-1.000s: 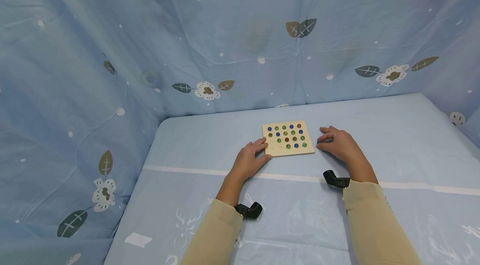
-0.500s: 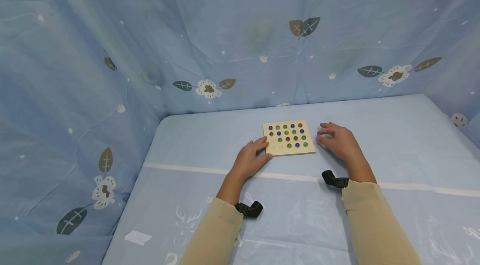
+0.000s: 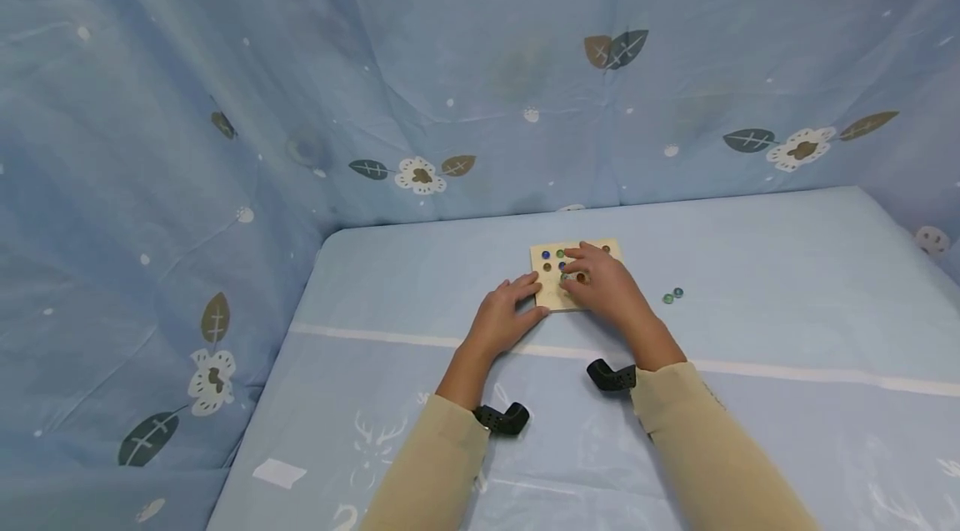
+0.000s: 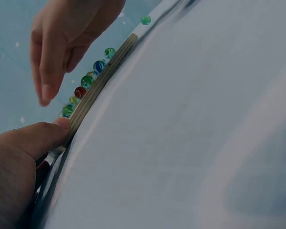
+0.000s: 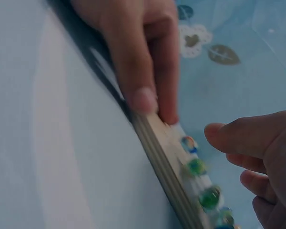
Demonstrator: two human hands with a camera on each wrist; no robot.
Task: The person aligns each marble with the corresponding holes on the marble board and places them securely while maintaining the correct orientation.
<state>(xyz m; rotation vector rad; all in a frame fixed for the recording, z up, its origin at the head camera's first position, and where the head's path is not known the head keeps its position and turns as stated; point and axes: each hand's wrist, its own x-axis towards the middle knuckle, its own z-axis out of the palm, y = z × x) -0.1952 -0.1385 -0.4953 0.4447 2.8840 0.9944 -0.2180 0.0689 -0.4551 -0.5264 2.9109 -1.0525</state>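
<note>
A pale wooden board [image 3: 539, 257] with round hollows lies on the table, many of them filled with coloured glass marbles [image 3: 546, 254]. My left hand [image 3: 501, 316] grips its near left corner, thumb at the front edge and fingers on the left side. Over the middle of the board is my right hand [image 3: 603, 285], fingertips bent toward the thumb just above the marbles. The marble it pinched earlier is hidden by the fingers now. In the left wrist view, the right hand [image 4: 66, 43] points down beside a red marble [image 4: 80, 92].
A green marble [image 3: 667, 298] and a bluish marble [image 3: 678, 293] lie on the table right of the board. A white strip [image 3: 720, 366] crosses the tablecloth [image 3: 787, 281]. Patterned curtain [image 3: 480, 97] hangs behind the table.
My right hand has moved left from beside the board to over it, uncovering two marbles on the table. My left hand stays at the board's corner.
</note>
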